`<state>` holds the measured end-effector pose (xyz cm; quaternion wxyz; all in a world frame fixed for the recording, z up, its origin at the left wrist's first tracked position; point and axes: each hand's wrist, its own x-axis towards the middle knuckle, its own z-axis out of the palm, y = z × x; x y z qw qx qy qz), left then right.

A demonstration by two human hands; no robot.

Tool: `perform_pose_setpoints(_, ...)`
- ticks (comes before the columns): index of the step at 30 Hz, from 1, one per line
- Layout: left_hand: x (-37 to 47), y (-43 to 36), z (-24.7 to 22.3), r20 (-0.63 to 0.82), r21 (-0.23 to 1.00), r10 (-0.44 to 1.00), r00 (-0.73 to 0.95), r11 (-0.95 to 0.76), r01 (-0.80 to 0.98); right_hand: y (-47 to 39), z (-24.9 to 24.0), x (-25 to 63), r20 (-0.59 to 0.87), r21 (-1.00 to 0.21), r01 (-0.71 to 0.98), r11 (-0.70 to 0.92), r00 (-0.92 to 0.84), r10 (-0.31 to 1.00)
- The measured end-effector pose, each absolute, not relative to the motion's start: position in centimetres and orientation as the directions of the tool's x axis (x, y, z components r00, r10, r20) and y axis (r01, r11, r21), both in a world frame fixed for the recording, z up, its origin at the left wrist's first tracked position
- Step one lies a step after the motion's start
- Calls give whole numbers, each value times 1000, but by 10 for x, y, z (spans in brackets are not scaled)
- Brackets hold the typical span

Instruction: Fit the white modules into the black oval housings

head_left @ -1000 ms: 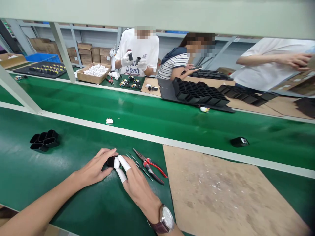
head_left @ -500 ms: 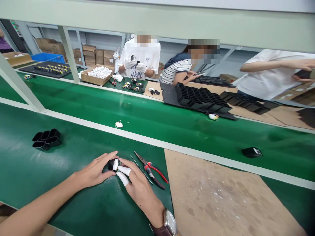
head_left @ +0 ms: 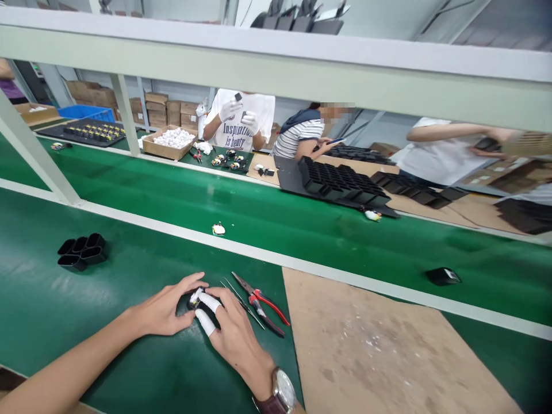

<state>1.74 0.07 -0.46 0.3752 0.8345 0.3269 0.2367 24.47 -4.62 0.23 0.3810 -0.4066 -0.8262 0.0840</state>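
Small black cup (head_left: 192,304) with a white-topped part (head_left: 197,295) at its mouth: right between the two hands, low over the green worktop (head_left: 142,247). Left hand (head_left: 166,307) curls around its left side, thumb and fingers spread in a C, not clenched. Right hand (head_left: 235,330) has it from the other side, two digits in white sleeves, one against the white part; exact contact of the other I can't tell. Cup is smooth dark plastic, rounded; white stuff looks matte and lumpy. Right wrist: round metal watch (head_left: 284,390), brown strap, dial unreadable. Just right of the right hand: thin metal tweezers (head_left: 244,303), then pliers (head_left: 259,302) with red/black grips, jaws pointing away. Further right, flat brown cardboard (head_left: 371,339), scuffed, white specks. Well left of the left hand, a cluster of open black cups (head_left: 81,253). Ahead of the hands, past a pale rail (head_left: 181,231), green belt (head_left: 302,224) carrying a white-topped piece (head_left: 218,230) and, to the right, a black housing (head_left: 443,276). Beyond it, a gloved person's white shirt (head_left: 241,129) reads "is beauty".
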Motion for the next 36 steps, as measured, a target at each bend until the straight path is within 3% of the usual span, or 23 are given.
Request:
perform_pose_setpoints(9,12,2,-4,197,704,747,635,-559,438,-30,18,268,573,-364,780,510,-245,782)
perform_pose_setpoints(15,8,4,-12,204,650,751,628,-584,487,20,35,289,252,-242,940,239,-177,951)
perform_pose_setpoints(22,2,14,-20,322,569,731,602,-658,494,115,35,295,133,-182,983,2,23,991)
perform_pose_setpoints(26,-1,21,-24,356,540,700,619,-695,475,132,36,292,140,-191,980,53,-26,990)
perform_pose_setpoints(32,0,22,-20,324,560,692,645,-690,459,82,30,261,198,-248,874,417,-376,905)
perform_pose_setpoints(36,2,22,-18,373,575,678,634,-705,415,45,23,251,228,-288,789,543,-494,839)
